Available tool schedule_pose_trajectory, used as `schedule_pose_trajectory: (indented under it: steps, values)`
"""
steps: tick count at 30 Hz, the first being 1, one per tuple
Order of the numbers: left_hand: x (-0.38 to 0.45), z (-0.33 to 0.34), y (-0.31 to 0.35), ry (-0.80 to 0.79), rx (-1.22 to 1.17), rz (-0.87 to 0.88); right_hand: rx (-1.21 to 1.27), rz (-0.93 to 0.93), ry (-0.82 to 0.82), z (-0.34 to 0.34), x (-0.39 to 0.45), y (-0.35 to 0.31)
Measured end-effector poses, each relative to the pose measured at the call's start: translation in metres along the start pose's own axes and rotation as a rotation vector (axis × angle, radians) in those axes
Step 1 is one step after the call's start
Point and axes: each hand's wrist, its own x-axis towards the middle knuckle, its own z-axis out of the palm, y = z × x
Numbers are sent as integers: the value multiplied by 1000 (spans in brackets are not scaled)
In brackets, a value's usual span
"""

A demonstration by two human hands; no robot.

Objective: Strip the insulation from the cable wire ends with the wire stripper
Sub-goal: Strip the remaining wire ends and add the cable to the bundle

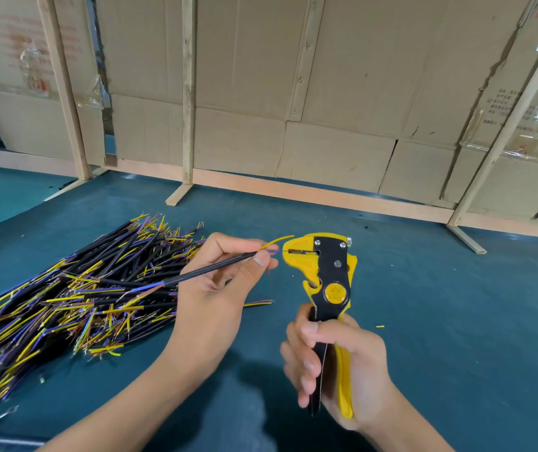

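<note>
Single head view, looking forward and down, close over table (424,288)

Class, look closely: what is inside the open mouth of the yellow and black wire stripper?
The thin blue inner wire of the black cable, pinched by the left hand, enters the yellow and black wire stripper. Its tip is hidden inside. The yellow inner wire stays outside, above.

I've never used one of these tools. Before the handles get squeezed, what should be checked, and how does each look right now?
1. Left hand pinches the cable near its end: ok.
2. Right hand grips the stripper handles: ok.
3. Blue wire reaches the stripper's mouth: ok.
4. Yellow wire bent up, outside the mouth: ok.
5. How far in the blue wire sits: cannot tell.
6. Fingers apart from the mouth: ok, though close.
</note>
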Motion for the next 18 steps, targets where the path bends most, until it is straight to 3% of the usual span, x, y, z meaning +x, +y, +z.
schedule_pose_trajectory:
  steps: [5, 15, 18]
  values:
    - [5, 1, -1, 101, -75, -97, 15, 15, -70, -1, 1, 0]
    - [16, 8, 3, 236, -170, -237, -159, 33, -24, 9, 2, -9]
    - [42, -11, 12, 482, -353, -308, -39, -124, -1, 7, 0, -14]
